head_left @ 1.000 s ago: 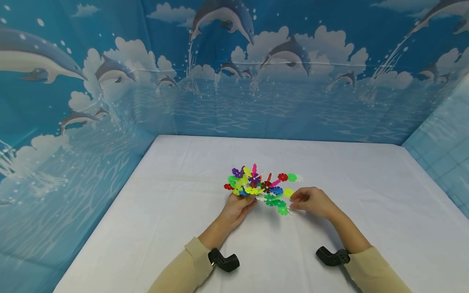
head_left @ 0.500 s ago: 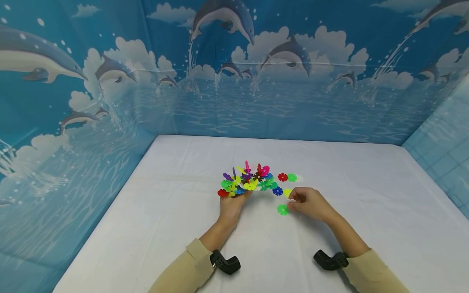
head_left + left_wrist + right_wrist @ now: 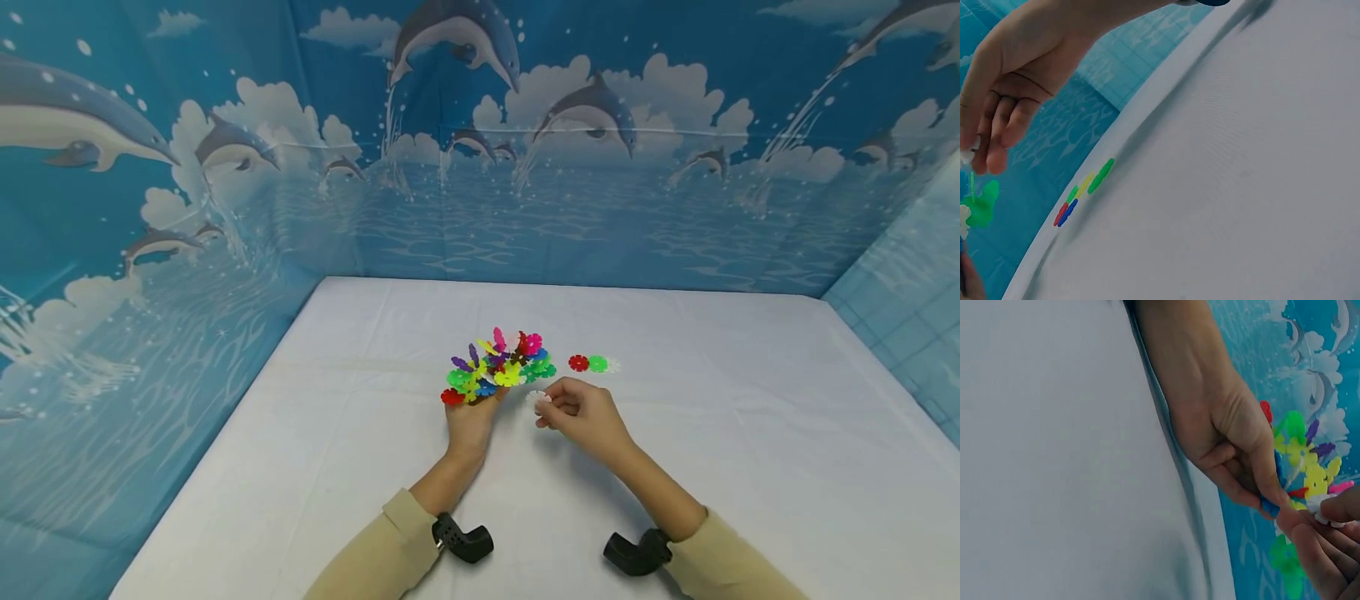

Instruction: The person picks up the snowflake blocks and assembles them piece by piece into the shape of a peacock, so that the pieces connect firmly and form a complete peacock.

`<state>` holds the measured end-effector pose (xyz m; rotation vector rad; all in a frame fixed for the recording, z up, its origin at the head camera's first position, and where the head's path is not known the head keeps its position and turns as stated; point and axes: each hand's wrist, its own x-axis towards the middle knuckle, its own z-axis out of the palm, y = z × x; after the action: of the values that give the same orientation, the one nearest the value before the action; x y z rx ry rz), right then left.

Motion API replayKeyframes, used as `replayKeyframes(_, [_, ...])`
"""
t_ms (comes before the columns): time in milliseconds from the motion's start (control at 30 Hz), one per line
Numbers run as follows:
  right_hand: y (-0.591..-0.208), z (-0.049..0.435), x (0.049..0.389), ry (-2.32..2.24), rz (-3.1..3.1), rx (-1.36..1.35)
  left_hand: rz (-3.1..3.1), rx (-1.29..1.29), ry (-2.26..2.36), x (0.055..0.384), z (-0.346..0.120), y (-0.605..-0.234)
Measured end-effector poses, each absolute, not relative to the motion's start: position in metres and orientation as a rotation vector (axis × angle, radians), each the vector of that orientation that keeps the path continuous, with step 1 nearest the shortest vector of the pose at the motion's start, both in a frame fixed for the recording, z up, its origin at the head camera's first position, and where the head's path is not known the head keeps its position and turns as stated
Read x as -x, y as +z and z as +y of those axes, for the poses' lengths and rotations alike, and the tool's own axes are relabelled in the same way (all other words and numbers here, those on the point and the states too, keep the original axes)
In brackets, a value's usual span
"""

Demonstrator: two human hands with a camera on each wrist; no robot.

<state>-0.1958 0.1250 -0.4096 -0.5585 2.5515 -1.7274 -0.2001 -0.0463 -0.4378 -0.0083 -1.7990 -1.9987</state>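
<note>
A cluster of interlocking plastic snowflake discs (image 3: 510, 374) in many colours is held up over the table by my left hand (image 3: 471, 433), its fingers partly hidden beneath the pieces. Close by on the right, my right hand (image 3: 588, 417) pinches a white snowflake disc (image 3: 537, 398) between thumb and fingertips. In the right wrist view, the left hand (image 3: 1235, 434) grips the cluster's underside, and the white disc (image 3: 1322, 509) is at its edge. Whether that disc touches the cluster I cannot tell.
Loose discs lie on the white-covered table (image 3: 337, 467): a red disc (image 3: 578, 363), a green disc (image 3: 598, 364) and a white one behind the right hand. The left wrist view also shows a yellow disc (image 3: 1084, 185) and a blue disc (image 3: 1067, 212). A dolphin-print curtain (image 3: 480, 225) stands behind.
My right hand has picked up the white disc and carried it left to the cluster. My left hand has tilted the cluster and shifted it slightly left.
</note>
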Motion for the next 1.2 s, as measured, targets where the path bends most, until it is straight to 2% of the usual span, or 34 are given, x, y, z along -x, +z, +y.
replayKeyframes(267, [-0.408, 0.105, 0.190, -1.761, 2.631, 0.695, -1.834, 0.072, -1.932, 0.200, -0.046, -0.440])
replayKeyframes(667, [-0.409, 0.098, 0.186, -1.670, 2.852, 0.731, -1.867, 0.058, -1.880, 0.197, -0.043, -0.434])
replayKeyframes(1200, [-0.411, 0.096, 0.186, -1.679, 2.850, 0.708, -1.916, 0.126, -1.972, 0.198, -0.045, -0.434])
